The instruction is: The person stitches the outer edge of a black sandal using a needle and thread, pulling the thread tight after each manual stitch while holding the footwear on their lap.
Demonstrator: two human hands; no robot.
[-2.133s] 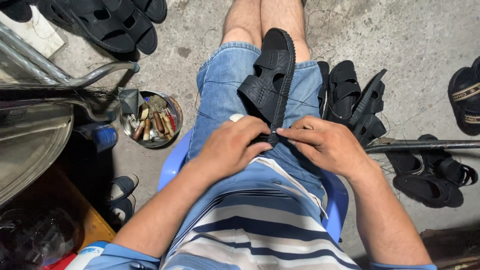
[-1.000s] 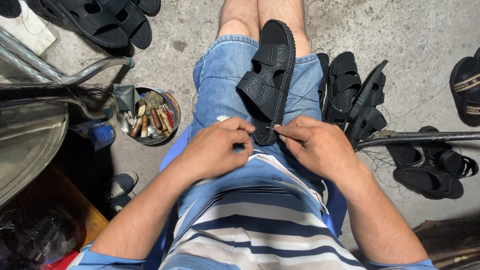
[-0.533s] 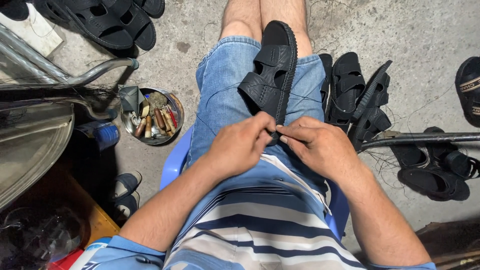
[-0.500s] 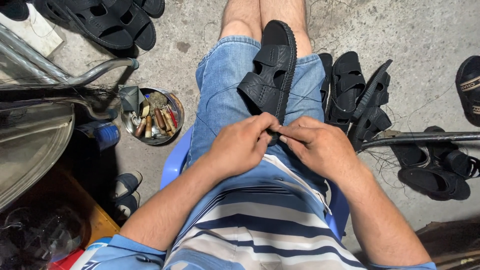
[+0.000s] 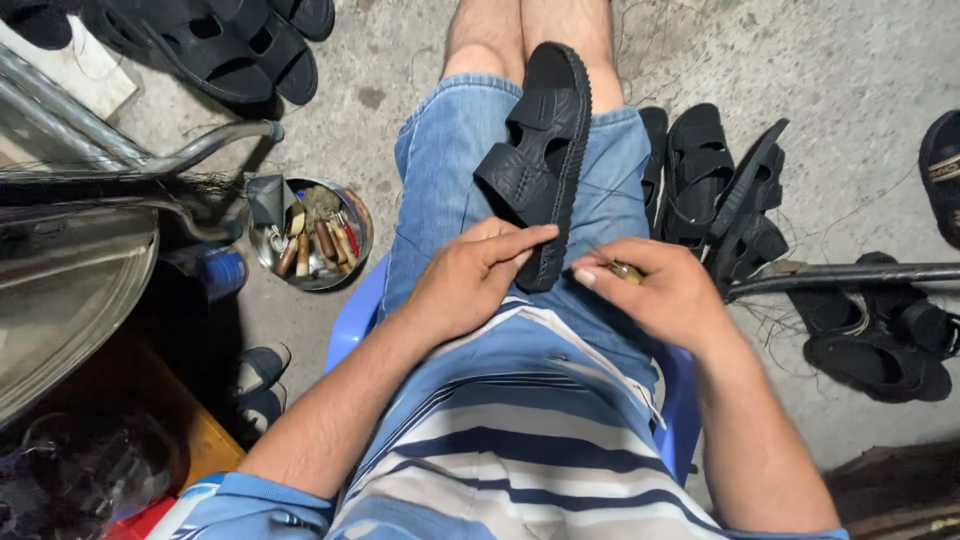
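Shirt and seat: we are sitting on a blue plastic chair (image 5: pixel 352 325) in a striped shirt, looking down at our lap.
Left hand (image 5: pixel 470 275): we are laying it over the heel end of the black sandal (image 5: pixel 541 160), fingers stretched out flat along the sole edge, pressing it against our denim shorts (image 5: pixel 445 150).
Right hand (image 5: pixel 655 290): we are pinching a small brass-coloured tool (image 5: pixel 627 270) between thumb and forefinger, its tip pointing toward the sole edge; the other fingers are curled in.
Sandal: it is lying on its side along our right thigh, toe pointing toward the knee.
Doing it well: in our judgement, we should be keeping the left hand firm so the sole cannot roll, and guiding the tool in straight at the seam, clear of the left fingertips.
Further out: 1 round metal tin (image 5: pixel 312 235) of tools is sitting on the concrete to our left; several black sandals (image 5: pixel 720 190) are lying to our right.
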